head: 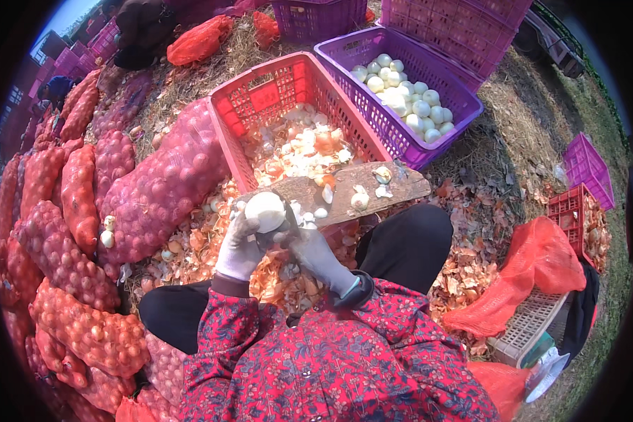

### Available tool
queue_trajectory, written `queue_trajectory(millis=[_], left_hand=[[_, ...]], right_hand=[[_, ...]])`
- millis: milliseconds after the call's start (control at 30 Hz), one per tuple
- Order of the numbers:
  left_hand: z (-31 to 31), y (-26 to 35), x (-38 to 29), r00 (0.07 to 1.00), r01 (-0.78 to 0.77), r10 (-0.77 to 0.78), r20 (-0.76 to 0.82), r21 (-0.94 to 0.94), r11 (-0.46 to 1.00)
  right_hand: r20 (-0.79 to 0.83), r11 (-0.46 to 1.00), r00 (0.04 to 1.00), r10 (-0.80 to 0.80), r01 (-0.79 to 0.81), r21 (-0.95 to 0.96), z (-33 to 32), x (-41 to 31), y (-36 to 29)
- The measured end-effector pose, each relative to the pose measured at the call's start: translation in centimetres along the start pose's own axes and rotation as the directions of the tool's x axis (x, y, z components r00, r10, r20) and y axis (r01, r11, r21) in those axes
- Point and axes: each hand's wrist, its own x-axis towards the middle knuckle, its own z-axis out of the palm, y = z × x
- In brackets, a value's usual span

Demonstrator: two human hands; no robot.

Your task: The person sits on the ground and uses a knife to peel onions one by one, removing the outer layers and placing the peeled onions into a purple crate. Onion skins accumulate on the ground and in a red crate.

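Note:
My gloved left hand (241, 245) grips a large peeled white onion (265, 212) above the near end of a worn wooden board (343, 192). Close against the onion, my gloved right hand (311, 256) is closed around what looks like a knife (291, 210); only a dark, blade-like part shows, and the handle is hidden. On the board lie a partly peeled onion (360, 200), another onion piece (382, 174) and pale scraps. White trimmings (308, 217) sit just beyond my right hand. The board's far side meets a red plastic crate (224, 132) holding onion skins.
A purple crate (453, 124) of peeled onions (409, 100) adjoins the red crate. Full mesh onion sacks (163, 179) crowd the left. Loose skins (464, 258) cover the ground around my legs. An orange mesh sack (538, 258) drapes over a pale crate (527, 322). People (142, 31) crouch far left.

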Motion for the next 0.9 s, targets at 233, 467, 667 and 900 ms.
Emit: queue_trajectory(millis=[233,467,667,900], left_hand=[[16.9,4.9,13.5,0.904,-0.164,0.012,0.427,0.319,0.934],[15.0,9.3,14.2,0.898,-0.388,0.223,0.379,0.443,0.808],[-2.2,19.8,4.8,0.952,-0.250,0.304,0.027,0.644,0.723],[-19.6,25.4,-13.4,0.780,-0.222,0.538,-0.319,0.663,0.715]], right_hand=[[-0.063,0.981,0.993,0.096,-0.105,-0.165,-0.3,0.4,0.5],[-0.106,0.764,0.966,-0.235,0.116,-0.635,-2.2,-0.2,-0.3],[0.239,0.472,0.912,-0.333,0.380,-0.795,-0.6,0.4,-4.1],[0.189,0.329,0.972,-0.141,0.226,-0.917,-1.9,2.8,-5.8]])
